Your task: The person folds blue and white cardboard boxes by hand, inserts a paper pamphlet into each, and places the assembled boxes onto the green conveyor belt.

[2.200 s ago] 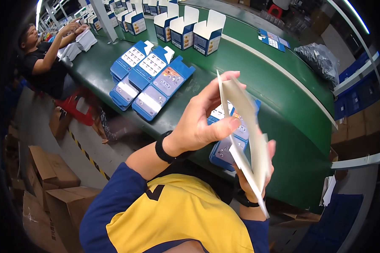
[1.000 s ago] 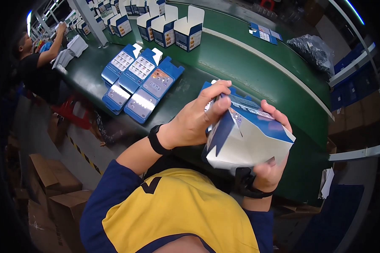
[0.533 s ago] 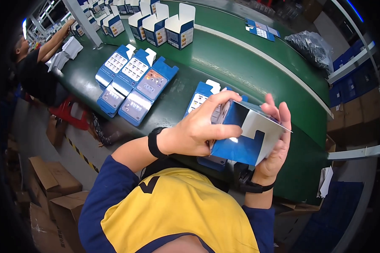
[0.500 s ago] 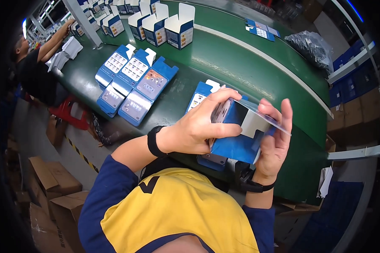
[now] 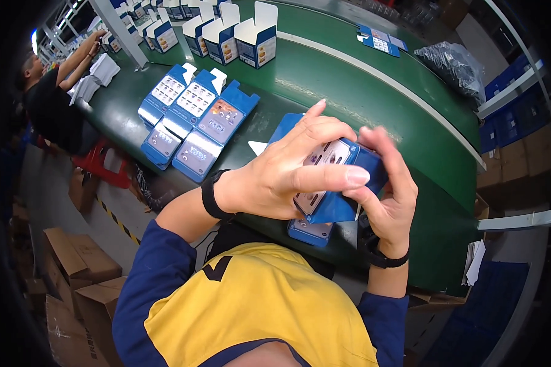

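Both my hands hold a small blue printed cardboard box (image 5: pixel 338 209) above the green worktop. My left hand (image 5: pixel 269 174) grips its left side, the thumb lying across the printed panel. My right hand (image 5: pixel 395 196) closes round the right end, with the thumb near a blue flap; its fingers are slightly blurred. Which flaps are closed there, I cannot tell, as the fingers cover them. Flat blue cartons (image 5: pixel 310 232) lie beneath the box, partly hidden by my hands. To the left, stacks of flattened blue cartons (image 5: pixel 196 151) rest side by side.
Several open blue-and-white boxes (image 5: pixel 257 48) stand upright at the far left. More flat cartons (image 5: pixel 381 41) and a grey plastic bag (image 5: pixel 452 67) lie on the far right. A co-worker (image 5: pixel 52 101) reaches over the bench at left. Brown cartons (image 5: pixel 82 260) sit on the floor.
The box has turned in my hands: its open inside showed before, and now the printed panel and blue end do. My right fingers have folded in from an upright spread.
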### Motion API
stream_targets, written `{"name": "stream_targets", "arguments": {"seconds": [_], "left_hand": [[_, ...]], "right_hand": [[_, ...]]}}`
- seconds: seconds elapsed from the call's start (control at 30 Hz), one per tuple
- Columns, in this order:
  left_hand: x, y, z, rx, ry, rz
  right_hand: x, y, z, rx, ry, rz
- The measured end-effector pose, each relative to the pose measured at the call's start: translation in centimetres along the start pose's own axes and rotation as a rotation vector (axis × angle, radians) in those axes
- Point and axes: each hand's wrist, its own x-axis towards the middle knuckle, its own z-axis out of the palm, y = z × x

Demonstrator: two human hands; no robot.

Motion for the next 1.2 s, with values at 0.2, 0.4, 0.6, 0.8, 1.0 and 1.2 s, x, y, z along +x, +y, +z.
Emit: {"name": "stream_targets", "arguments": {"seconds": [0.2, 0.4, 0.6, 0.8, 1.0, 1.2], "left_hand": [[-0.2, 0.0, 0.2, -0.045, 0.026, -0.101], [0.0, -0.1, -0.4, -0.079, -0.012, -0.119], [0.1, -0.2, 1.2, 0.001, 0.005, -0.065], [0.5, -1.5, 0.6, -0.002, -0.104, -0.069], [2.3, -5.3, -2.4, 0.468, -0.171, 0.619], [-1.3, -7.9, -3.5, 0.721, -0.091, -0.312]], "right_hand": [[0.9, 0.2, 0.0, -0.308, -0.160, -0.057], [1.1, -0.2, -0.3, -0.297, -0.226, 0.038], [0.3, -1.2, -0.2, 0.115, -0.048, 0.091], [1.3, -0.2, -0.5, 0.022, 0.024, 0.070], [4.5, 2.2, -3.7, 0.505, -0.313, 0.676], [8.7, 9.7, -3.6, 0.222, -0.209, 0.524]]}}
